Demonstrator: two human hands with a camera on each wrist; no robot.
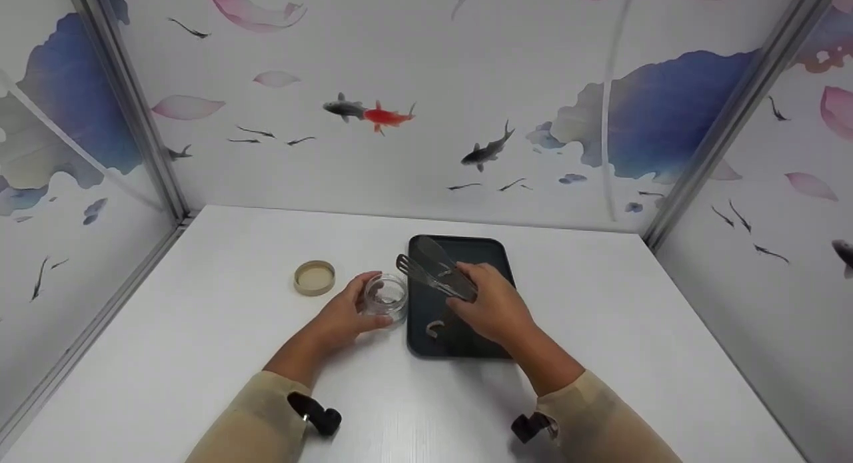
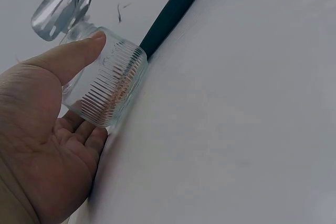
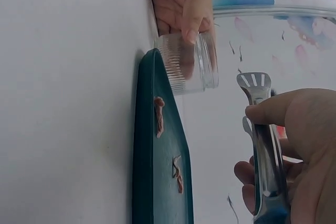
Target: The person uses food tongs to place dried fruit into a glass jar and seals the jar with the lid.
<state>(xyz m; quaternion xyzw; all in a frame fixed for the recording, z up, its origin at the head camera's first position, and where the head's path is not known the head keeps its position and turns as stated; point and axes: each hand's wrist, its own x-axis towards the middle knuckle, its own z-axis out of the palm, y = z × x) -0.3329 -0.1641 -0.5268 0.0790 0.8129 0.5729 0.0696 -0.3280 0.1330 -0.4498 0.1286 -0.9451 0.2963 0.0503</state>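
Note:
My left hand [image 1: 346, 310] holds a clear glass jar [image 1: 386, 295] at the tray's left edge, thumb on the near side and fingers round the far side. The jar is lidless, with a ribbed lower wall; whether the brownish tint in the left wrist view is contents, I cannot tell. My right hand [image 1: 496, 303] grips metal tongs [image 3: 269, 156] over the tray, their slotted tip toward the jar and raised above its mouth level. Between the tong tips nothing shows. On the dark tray [image 1: 481, 250] lie small curled pinkish-brown pieces, one [image 3: 159, 116] near the jar and another [image 3: 177, 174] farther along.
A tan round lid [image 1: 314, 278] lies on the white table [image 1: 253, 263], left of the jar and beyond my left hand. Patterned panels [image 1: 426, 170] enclose the table at the back and both sides, with metal posts [image 1: 740, 116] at the corners.

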